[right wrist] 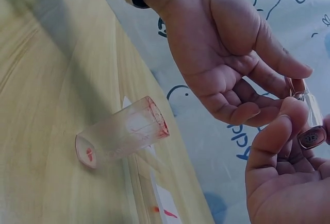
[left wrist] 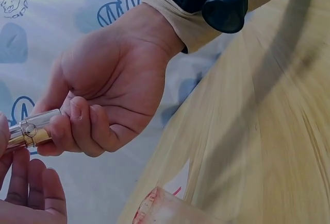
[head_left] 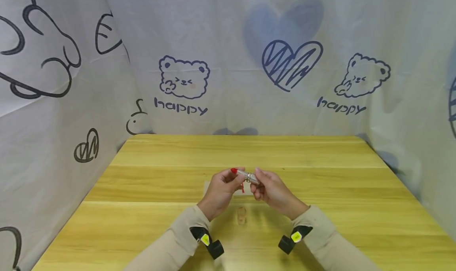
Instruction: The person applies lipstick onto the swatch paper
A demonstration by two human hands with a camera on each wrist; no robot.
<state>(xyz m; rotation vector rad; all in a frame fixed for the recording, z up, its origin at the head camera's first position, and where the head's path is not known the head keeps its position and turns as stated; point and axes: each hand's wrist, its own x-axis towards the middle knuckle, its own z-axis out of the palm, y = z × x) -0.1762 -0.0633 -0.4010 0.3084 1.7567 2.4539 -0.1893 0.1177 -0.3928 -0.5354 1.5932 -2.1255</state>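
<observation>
Both hands hold a silver-and-gold lipstick (head_left: 250, 178) over the table, its red tip showing at the upper left. My left hand (head_left: 221, 190) pinches it near the red end with thumb and fingers. My right hand (head_left: 276, 192) grips the other end of its metal case. In the left wrist view, a ring-shaped detail shows on the case of the lipstick (left wrist: 31, 130) between the hands. Below the hands, on the wooden table, lies a clear tube (right wrist: 118, 134) on its side, with red smears at its rim.
A small white paper (head_left: 246, 191) with a red streak lies on the wooden table (head_left: 142, 223) behind the tube, partly hidden by my hands. Light curtains with bear and heart drawings (head_left: 292, 65) hang around the table's back and sides.
</observation>
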